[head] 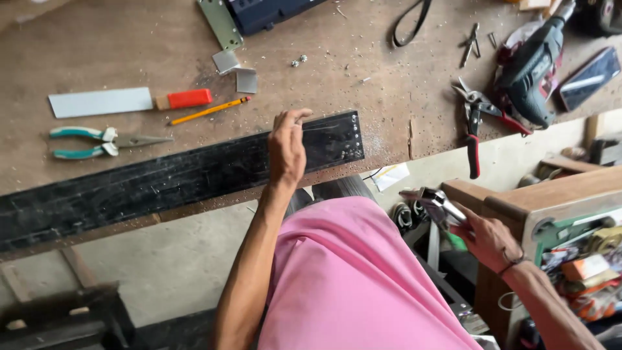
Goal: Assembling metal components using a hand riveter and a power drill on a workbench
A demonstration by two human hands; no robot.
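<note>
Down at the near edge of the workbench (129, 39), the left hand (286, 146) rests on a long black bar (162, 178) that lies along that edge. Its fingers are curled and pinched together at the bar's far side, close to the bar's right end, where a cluster of small holes shows; whether they grip anything small I cannot tell. The right hand (487, 238) is off the bench, low to the right, closed around a silvery metal tool (435, 204) whose head points left, just above a wooden box (551, 194).

On the bench, well apart from the bar toward the left edge, lie teal-handled pliers (103, 141), a flat pale strip (100, 102) with an orange block (188, 98) at its end, and a yellow pencil (208, 110). Two small bent metal plates (236, 71) sit near the far edge. Near the right corner lie red-handled snips (476, 116), partly hanging over the near edge, with a grey-green power drill (534, 65) just beside them. Fine shavings are scattered across the wood around the bar's right end.
</note>
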